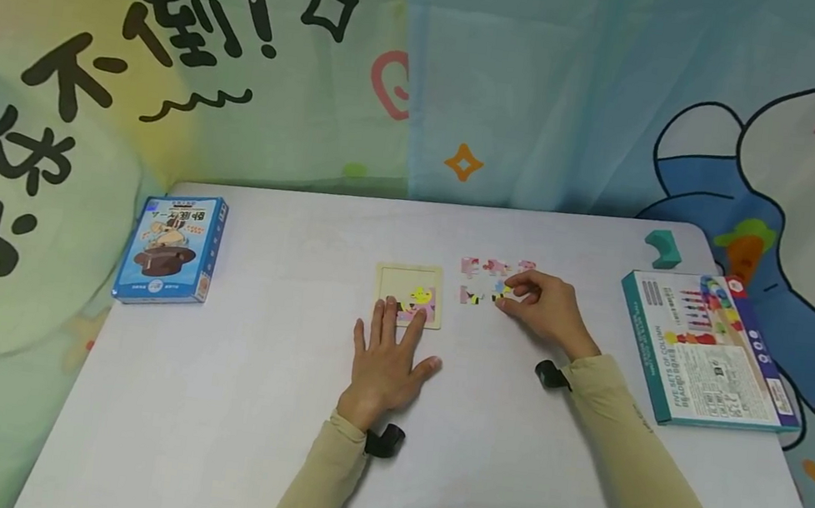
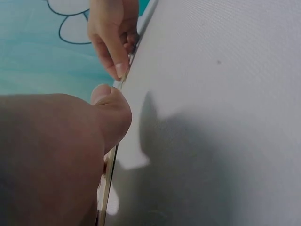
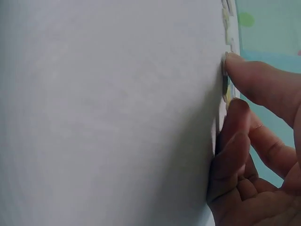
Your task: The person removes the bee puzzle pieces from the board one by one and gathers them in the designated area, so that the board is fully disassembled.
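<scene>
hands, both on or just over the counter (image 1: 232, 402), well apart. left hand (image 1: 388, 361): palm down, fingers straight and spread, fingertips resting on the tray (image 1: 379, 280) at its near edge, gripping nothing. right hand (image 1: 553, 304): thumb and forefinger pinch a small puzzle piece (image 1: 500, 288) at opposite edges; from where i stand i cannot tell whether it is lifted.

bearings taken with twelve pointing away from the person. from the pinched puzzle piece, the tray lies at nine o'clock, near but not touching, and loose pieces (image 1: 494, 267) lie from nine round to one o'clock of it, the nearest one at nine falling between it and the tray. from the left hand, the puzzle piece bears about two o'clock, the tray twelve.

long axis: the tray is near square; that of the puzzle piece is too covered to read. right fingers point to about ten, left to about twelve.

finding: the right hand is nearer the puzzle piece, the left nearer the tray. in my judgement any transfer would turn on that nine o'clock line.
</scene>
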`<state>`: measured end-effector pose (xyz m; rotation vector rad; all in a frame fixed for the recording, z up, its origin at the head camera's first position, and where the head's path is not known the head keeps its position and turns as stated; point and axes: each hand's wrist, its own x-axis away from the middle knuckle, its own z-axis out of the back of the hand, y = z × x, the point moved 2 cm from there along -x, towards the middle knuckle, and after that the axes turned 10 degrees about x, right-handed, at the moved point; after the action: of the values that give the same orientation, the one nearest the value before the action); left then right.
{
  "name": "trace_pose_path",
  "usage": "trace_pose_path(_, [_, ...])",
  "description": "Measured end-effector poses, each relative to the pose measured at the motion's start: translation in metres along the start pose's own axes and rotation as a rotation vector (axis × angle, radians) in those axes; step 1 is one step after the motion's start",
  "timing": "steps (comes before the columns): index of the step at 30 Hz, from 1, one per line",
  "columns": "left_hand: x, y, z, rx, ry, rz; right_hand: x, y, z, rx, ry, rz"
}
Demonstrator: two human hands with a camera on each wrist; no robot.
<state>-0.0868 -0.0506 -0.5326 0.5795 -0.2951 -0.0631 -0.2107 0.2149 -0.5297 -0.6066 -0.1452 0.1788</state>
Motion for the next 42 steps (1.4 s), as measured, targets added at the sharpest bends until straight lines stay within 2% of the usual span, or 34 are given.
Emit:
trace_pose_path(5, [0.000,-0.001,0.002,0.027,0.010,-0.023,-0.001,-0.006,0.000,-0.030,0.014,0.012])
trace_pose_path(11, [0.001,-0.002,0.002,0.028,0.019,-0.033,-0.007,-0.037,-0.007,-0.057,0.003,0.127])
trace_pose_path(15, [0.000,-0.003,0.000,0.014,0.013,-0.031,-0.014,-0.060,-0.013,-0.035,-0.067,0.204])
trace_pose_path(20, [-0.001,-0.005,-0.001,-0.017,-0.012,-0.012,-0.025,-0.080,-0.023,0.018,-0.182,0.249])
trace_pose_path(27, [-0.001,-0.007,0.001,-0.026,-0.024,-0.001,-0.036,-0.101,-0.038,0.078,-0.237,0.340])
trace_pose_path(42, [0.000,-0.007,0.000,-0.030,-0.019,0.000,-0.038,-0.112,-0.050,0.119,-0.273,0.300])
